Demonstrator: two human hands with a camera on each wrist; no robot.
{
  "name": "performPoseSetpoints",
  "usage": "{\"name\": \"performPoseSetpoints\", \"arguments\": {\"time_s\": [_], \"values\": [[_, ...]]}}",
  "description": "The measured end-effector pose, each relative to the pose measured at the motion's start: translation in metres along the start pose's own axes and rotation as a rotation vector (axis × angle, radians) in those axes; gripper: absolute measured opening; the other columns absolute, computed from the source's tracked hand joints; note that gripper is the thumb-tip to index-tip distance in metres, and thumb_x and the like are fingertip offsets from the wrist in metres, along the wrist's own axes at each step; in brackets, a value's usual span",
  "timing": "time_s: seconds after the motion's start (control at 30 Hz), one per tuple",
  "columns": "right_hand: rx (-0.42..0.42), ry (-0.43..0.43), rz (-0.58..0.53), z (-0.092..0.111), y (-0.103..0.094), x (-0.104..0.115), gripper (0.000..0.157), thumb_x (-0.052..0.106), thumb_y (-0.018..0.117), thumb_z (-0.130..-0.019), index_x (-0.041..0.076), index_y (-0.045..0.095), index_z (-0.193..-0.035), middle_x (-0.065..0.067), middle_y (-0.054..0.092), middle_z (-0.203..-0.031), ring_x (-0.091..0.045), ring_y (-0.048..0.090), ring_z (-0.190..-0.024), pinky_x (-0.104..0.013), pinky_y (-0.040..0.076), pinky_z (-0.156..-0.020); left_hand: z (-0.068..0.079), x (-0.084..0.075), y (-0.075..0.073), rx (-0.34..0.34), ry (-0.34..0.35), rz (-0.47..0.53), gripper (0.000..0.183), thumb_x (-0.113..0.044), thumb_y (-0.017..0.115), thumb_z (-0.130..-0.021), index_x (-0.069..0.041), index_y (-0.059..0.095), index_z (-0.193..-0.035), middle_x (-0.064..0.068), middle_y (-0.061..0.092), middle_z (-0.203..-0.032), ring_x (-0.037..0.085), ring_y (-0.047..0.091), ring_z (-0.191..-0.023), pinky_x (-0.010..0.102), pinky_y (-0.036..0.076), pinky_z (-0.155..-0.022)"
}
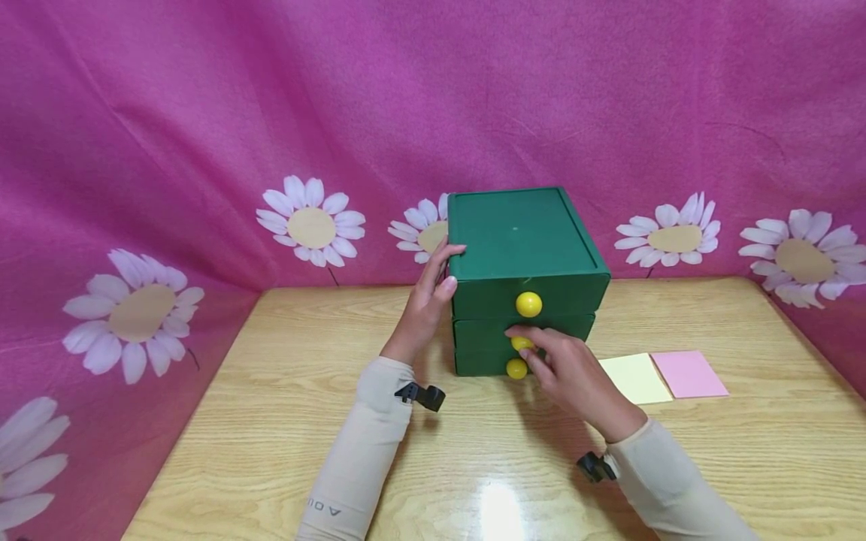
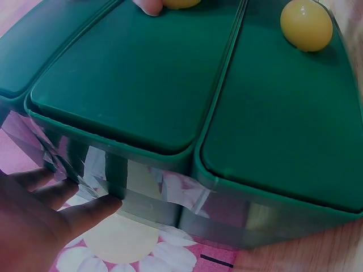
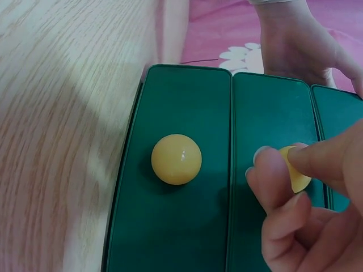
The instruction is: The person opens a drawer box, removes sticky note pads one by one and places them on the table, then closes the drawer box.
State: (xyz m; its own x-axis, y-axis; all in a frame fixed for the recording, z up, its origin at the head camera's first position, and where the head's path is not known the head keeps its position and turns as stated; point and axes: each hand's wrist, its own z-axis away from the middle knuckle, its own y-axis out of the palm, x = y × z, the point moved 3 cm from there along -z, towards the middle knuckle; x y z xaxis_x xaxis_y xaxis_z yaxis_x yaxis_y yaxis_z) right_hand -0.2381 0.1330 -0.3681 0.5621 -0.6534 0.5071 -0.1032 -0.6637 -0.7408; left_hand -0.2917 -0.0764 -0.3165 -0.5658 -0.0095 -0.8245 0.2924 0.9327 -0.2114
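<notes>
A green three-drawer box (image 1: 524, 233) stands on the table, a round yellow knob on each drawer front. My right hand (image 1: 568, 372) pinches the middle drawer's knob (image 3: 300, 177) between thumb and fingers. Above it is the top knob (image 1: 529, 304); below it, the bottom knob (image 3: 176, 159). My left hand (image 1: 422, 304) rests against the box's left side, its thumb near the front edge. In the left wrist view its fingers (image 2: 93, 215) lie fairly straight along the see-through side wall (image 2: 147, 209). All the drawers look closed or nearly so.
A yellow paper square (image 1: 636, 379) and a pink paper square (image 1: 690, 374) lie flat to the right of the box. Behind the wooden table (image 1: 271, 391) hangs a pink cloth (image 1: 379, 90) with white flowers.
</notes>
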Motion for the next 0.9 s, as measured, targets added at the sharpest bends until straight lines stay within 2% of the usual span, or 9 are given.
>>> {"name": "performPoseSetpoints", "arguments": {"time_s": [0.53,0.9], "values": [[-0.028,-0.032,0.011,-0.0001,0.0011,-0.0009,0.033,0.006,0.067,-0.088,0.016,0.066,-0.119,0.007,0.055,-0.076,-0.007,0.042,-0.055,-0.023,0.041,-0.052,0.0010,0.0019,-0.0019,0.004,-0.043,-0.001,0.052,-0.021,0.038,-0.096,-0.007,0.032,-0.146,0.014,0.007,-0.161,0.022,0.015,-0.146,0.038,0.018,-0.117],[-0.004,-0.017,0.018,0.0001,0.0001,-0.0010,0.032,0.008,0.067,-0.089,0.017,0.064,-0.120,0.005,0.060,-0.087,-0.009,0.046,-0.061,-0.025,0.043,-0.057,-0.0001,0.0003,-0.0011,0.009,-0.026,-0.010,0.052,-0.020,0.037,-0.096,-0.004,0.032,-0.145,0.019,0.006,-0.160,0.025,0.015,-0.146,0.041,0.019,-0.117]]}}
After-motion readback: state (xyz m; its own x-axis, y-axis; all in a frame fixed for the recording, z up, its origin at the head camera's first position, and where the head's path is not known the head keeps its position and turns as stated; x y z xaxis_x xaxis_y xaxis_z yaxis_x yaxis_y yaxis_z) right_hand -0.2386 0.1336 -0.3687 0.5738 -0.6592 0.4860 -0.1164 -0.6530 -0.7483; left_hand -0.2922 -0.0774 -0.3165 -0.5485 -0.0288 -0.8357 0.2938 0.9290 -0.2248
